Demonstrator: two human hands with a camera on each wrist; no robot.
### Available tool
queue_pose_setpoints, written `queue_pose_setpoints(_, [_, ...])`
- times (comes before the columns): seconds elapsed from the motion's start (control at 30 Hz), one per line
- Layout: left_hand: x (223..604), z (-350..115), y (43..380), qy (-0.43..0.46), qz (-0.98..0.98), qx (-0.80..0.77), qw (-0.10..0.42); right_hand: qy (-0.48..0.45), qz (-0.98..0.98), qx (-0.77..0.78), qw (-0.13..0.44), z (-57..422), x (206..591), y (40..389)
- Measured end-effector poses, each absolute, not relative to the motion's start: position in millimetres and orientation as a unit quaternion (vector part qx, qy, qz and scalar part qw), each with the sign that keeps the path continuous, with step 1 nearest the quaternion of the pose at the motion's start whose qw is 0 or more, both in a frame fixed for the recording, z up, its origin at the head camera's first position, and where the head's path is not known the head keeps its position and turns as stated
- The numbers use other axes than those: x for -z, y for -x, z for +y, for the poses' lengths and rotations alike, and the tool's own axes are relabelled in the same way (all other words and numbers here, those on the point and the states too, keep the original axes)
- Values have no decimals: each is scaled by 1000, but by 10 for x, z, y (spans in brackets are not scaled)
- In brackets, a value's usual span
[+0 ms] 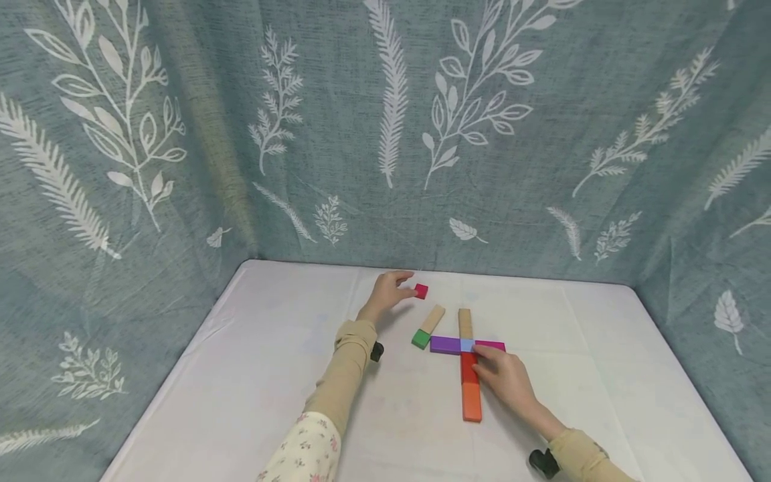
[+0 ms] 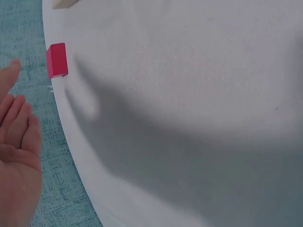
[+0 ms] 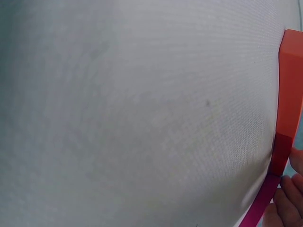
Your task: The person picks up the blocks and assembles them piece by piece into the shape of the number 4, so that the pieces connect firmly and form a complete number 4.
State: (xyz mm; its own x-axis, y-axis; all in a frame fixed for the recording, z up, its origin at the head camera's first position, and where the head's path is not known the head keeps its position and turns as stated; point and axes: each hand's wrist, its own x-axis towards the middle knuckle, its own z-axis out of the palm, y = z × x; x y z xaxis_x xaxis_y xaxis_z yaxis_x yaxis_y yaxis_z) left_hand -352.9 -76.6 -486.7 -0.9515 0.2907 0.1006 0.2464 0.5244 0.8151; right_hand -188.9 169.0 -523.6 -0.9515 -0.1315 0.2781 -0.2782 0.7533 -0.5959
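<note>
My left hand (image 1: pixel 387 294) hovers beside a small red cube (image 1: pixel 421 291) near the table's back edge, thumb and fingers apart; the left wrist view shows a gap between that hand and the cube. My right hand (image 1: pixel 507 378) reaches over a cross of wooden blocks. Its fingertips are at the light blue cube (image 1: pixel 466 345) and magenta block (image 1: pixel 490 345), its thumb beside the red block (image 1: pixel 468 367). An orange block (image 1: pixel 472 403) extends the cross toward me. A purple block (image 1: pixel 445 345) forms the left arm, a plain wooden block (image 1: pixel 465 323) the top.
Left of the cross, a green block (image 1: pixel 421 339) touches the end of a slanted plain wooden block (image 1: pixel 432 318). White cloth covers the table (image 1: pixel 253 375). A teal leaf-patterned curtain (image 1: pixel 349 134) hangs behind it and at both sides.
</note>
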Motion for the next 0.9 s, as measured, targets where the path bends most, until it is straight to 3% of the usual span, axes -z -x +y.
queue_pose_setpoints(0.13, [4965,-740,3626,-156,870,-466,43,-109,-929,-336,109,1709,5214,1893])
queue_pose_setpoints(0.33, [5340,-680,3849,-207,880,-426,-20,-107,-928,-339,111,1731,5199,1907])
queue_pose_setpoints(0.47, [5240,-594,3751,-163,890,-427,4,-104,-927,-346,105,1733,5205,1910])
queue_pose_setpoints(0.63, [5256,-579,3706,-158,887,-433,-7,-95,-926,-350,102,1719,5228,1909])
queue_pose_setpoints(0.83, [6257,-631,4355,-219,879,-408,-112,-89,-928,-346,102,1696,5243,1911])
queue_pose_setpoints(0.9, [6276,-609,4373,-214,877,-418,-96,-88,-929,-344,104,1698,5237,1910])
